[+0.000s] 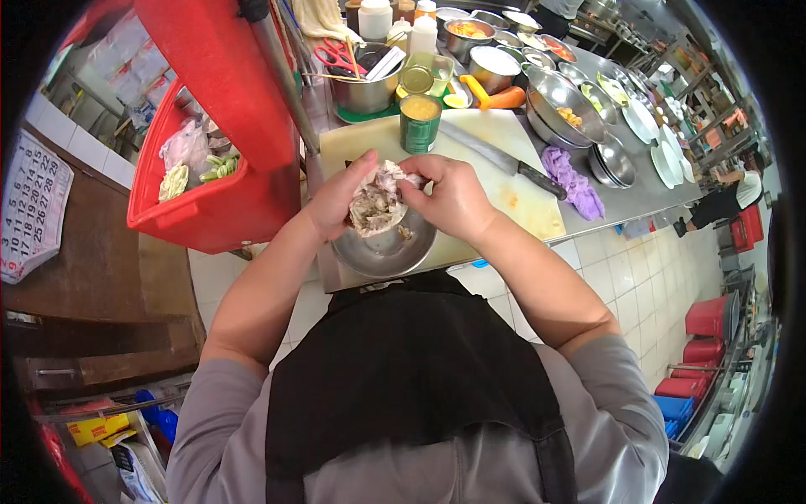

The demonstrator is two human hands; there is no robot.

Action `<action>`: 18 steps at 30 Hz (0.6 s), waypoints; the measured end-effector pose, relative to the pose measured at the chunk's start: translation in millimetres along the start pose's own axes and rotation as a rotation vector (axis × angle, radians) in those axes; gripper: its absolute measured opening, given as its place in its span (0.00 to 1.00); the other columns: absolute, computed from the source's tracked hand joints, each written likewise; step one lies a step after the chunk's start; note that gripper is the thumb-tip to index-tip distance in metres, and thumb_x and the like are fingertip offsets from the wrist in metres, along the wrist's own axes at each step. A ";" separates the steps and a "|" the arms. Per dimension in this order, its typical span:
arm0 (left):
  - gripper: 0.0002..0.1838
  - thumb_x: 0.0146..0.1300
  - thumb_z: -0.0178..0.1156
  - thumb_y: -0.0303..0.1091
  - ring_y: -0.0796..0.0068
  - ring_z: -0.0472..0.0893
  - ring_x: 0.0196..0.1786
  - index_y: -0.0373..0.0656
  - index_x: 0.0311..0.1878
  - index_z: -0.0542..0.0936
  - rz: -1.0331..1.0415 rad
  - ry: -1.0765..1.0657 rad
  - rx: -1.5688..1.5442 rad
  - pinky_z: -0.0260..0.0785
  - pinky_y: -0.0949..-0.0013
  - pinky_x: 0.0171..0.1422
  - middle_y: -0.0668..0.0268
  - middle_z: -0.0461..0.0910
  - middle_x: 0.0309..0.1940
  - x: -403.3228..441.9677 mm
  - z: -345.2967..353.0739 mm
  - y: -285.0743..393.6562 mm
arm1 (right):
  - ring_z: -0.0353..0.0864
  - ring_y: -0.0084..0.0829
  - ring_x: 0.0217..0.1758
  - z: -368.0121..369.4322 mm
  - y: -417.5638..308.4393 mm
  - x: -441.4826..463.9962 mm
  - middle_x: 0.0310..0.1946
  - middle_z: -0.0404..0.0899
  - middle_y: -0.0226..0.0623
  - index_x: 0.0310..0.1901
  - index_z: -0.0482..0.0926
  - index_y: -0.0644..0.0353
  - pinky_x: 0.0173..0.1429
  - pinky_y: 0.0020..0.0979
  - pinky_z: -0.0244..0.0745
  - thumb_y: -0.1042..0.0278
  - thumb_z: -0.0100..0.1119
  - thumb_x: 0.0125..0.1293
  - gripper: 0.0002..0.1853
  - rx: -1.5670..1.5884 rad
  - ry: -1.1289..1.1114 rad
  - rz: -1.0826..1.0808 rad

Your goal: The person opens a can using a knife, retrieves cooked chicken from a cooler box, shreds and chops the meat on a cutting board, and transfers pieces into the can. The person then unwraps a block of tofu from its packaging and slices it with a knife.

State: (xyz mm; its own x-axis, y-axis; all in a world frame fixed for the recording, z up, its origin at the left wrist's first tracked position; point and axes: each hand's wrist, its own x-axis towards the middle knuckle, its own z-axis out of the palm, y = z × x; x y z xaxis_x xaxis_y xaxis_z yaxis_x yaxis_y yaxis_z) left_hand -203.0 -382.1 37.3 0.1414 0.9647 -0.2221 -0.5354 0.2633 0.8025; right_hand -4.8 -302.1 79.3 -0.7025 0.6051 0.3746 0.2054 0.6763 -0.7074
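A pale, ragged piece of what looks like cooked meat [375,207] is held above a steel bowl [388,252] at the front edge of the cutting board [525,202]. My left hand [342,197] is wrapped round its left side. The fingers of my right hand [453,198] pinch its upper right part. Small bits lie in the bowl. Just beyond my hands stands an open green can [420,124] with yellowish contents. A large knife [504,158] with a black handle lies on the board, right of the can.
A red bin [214,210] with vegetables and plastic stands at the left. Beyond the board are a steel pot [367,94] with scissors, an orange peeler-like tool [495,98] and several metal bowls. A purple cloth [571,181] lies to the right. People stand farther off.
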 end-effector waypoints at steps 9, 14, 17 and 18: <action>0.28 0.77 0.50 0.59 0.74 0.87 0.46 0.42 0.57 0.80 -0.236 0.056 0.124 0.81 0.66 0.54 0.64 0.87 0.47 1.4 -8.7 -2.8 | 0.86 0.36 0.34 -20.1 -1.8 2.0 0.33 0.86 0.41 0.46 0.86 0.60 0.42 0.34 0.80 0.69 0.69 0.65 0.10 0.083 -0.110 0.006; 0.26 0.77 0.52 0.58 0.75 0.87 0.48 0.43 0.58 0.80 -0.319 -0.073 0.049 0.81 0.66 0.54 0.64 0.87 0.48 -3.2 6.1 4.3 | 0.82 0.22 0.33 -17.2 8.5 -2.2 0.33 0.84 0.33 0.46 0.86 0.61 0.37 0.27 0.77 0.72 0.70 0.64 0.10 0.006 -0.144 -0.166; 0.25 0.76 0.53 0.57 0.75 0.87 0.48 0.44 0.57 0.80 -0.297 -0.057 0.129 0.81 0.67 0.55 0.65 0.87 0.48 -4.8 17.0 7.2 | 0.82 0.21 0.32 -10.6 11.9 -6.8 0.33 0.84 0.33 0.45 0.85 0.62 0.36 0.27 0.76 0.73 0.70 0.63 0.09 -0.075 -0.104 -0.228; 0.25 0.76 0.53 0.57 0.75 0.87 0.48 0.44 0.58 0.80 -0.305 -0.061 0.132 0.81 0.67 0.55 0.65 0.87 0.48 -3.5 16.2 6.5 | 0.82 0.21 0.32 -8.0 13.5 -7.4 0.32 0.84 0.33 0.44 0.85 0.63 0.36 0.27 0.76 0.74 0.69 0.63 0.09 -0.092 -0.080 -0.247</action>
State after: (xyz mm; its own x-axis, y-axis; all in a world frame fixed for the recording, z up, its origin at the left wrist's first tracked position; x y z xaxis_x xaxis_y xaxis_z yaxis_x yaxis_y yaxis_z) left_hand -193.5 -383.7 52.3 0.3300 0.8387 -0.4331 -0.3490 0.5347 0.7696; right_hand 8.6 -294.1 71.8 -0.7897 0.3843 0.4782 0.0796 0.8371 -0.5413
